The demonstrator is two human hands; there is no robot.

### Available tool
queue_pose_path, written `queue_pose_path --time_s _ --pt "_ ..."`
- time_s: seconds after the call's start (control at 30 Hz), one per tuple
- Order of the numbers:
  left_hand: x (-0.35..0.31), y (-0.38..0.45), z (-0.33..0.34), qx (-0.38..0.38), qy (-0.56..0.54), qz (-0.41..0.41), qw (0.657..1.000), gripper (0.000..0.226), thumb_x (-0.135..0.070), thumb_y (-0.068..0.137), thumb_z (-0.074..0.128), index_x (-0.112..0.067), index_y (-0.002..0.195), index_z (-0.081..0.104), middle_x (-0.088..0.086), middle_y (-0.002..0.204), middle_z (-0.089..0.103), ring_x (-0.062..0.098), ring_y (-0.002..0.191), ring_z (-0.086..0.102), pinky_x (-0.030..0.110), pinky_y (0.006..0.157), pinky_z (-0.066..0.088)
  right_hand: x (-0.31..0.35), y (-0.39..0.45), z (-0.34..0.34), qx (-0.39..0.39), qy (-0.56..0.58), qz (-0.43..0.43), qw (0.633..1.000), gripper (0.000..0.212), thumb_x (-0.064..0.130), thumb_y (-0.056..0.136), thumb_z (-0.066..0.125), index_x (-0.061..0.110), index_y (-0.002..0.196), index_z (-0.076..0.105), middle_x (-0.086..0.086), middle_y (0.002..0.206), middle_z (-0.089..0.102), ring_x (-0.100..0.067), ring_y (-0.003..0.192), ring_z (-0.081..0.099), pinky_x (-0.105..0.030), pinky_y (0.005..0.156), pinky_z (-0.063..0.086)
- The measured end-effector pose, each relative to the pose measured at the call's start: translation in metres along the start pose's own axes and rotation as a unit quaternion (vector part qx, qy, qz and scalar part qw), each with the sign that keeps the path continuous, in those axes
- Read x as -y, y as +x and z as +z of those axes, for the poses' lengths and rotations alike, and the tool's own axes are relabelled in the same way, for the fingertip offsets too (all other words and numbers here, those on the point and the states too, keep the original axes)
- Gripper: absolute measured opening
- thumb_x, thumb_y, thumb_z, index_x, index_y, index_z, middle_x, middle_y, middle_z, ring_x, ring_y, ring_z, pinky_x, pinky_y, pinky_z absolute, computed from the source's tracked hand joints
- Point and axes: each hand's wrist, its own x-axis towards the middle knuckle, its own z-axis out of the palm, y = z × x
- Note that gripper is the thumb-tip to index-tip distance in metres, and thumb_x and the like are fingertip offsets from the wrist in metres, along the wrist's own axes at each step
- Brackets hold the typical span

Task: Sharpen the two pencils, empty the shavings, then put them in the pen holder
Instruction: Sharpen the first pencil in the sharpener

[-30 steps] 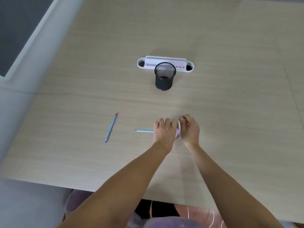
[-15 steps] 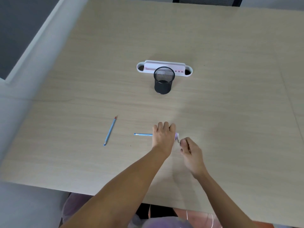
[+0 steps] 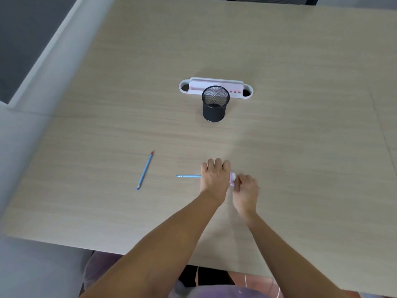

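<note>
My left hand (image 3: 214, 176) is closed over a pink sharpener (image 3: 232, 178), of which only the right end shows. A blue pencil (image 3: 188, 175) sticks out to the left of that hand, lying level, its tip end hidden inside. My right hand (image 3: 246, 188) is pinched at the sharpener's right end, apparently on a small crank I cannot make out. A second blue pencil (image 3: 145, 171) with a red tip lies loose on the table to the left. The black mesh pen holder (image 3: 215, 103) stands upright farther back, with no pencils in it.
A white and pink desk organiser (image 3: 216, 87) sits just behind the pen holder. The wooden table (image 3: 300, 136) ends at a near edge by my lap and a left edge beside a grey floor. A dark chair back shows at the far edge.
My right hand has swung from the far side of the sharpener round to its near right side, as in a turning motion. My left hand and the pencil have stayed put.
</note>
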Motion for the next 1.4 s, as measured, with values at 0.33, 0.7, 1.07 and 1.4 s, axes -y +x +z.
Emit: queue_pose_path --time_s 0.33,0.7,1.07,1.4 --pt "0.002 0.003 0.006 -0.008 -0.019 0.012 1.000 0.065 -0.033 0.035 0.087 -0.019 0.084 0.046 -0.002 0.075 0.054 0.019 0.068 0.049 0.028 0.059 0.034 0.030 -0.002 -0.048 0.051 0.126 -0.088 0.987 0.042 0.040 0.093 0.029 0.015 0.062 0.039 0.001 0.056 0.044 -0.011 0.053 0.039 -0.019 0.052 0.031" --pt "0.001 0.002 0.000 0.014 -0.003 0.020 1.000 0.060 -0.029 0.041 0.084 -0.020 0.087 0.047 -0.003 0.079 0.053 0.019 0.071 0.048 0.029 0.062 0.032 0.007 0.014 -0.004 0.032 -0.039 0.015 0.999 0.024 0.017 0.084 0.043 0.021 0.060 0.043 0.004 0.066 0.047 -0.024 0.075 0.044 -0.035 0.065 0.028" --pt "0.002 0.002 0.000 -0.006 -0.032 0.033 0.999 0.048 -0.025 0.061 0.077 -0.017 0.094 0.042 0.001 0.088 0.053 0.022 0.080 0.050 0.031 0.068 0.035 0.027 -0.019 -0.054 0.068 0.135 -0.059 0.987 0.027 0.015 0.096 0.044 0.006 0.071 0.051 -0.005 0.055 0.048 -0.011 0.051 0.038 -0.017 0.048 0.030" --pt "0.001 0.003 0.003 -0.011 -0.016 0.013 1.000 0.066 -0.029 0.031 0.086 -0.021 0.085 0.048 -0.002 0.074 0.052 0.020 0.067 0.048 0.030 0.059 0.033 0.018 0.041 -0.012 0.029 0.094 0.069 0.993 0.022 0.028 0.082 0.054 0.027 0.060 0.057 -0.001 0.064 0.066 -0.026 0.068 0.063 -0.039 0.067 0.048"
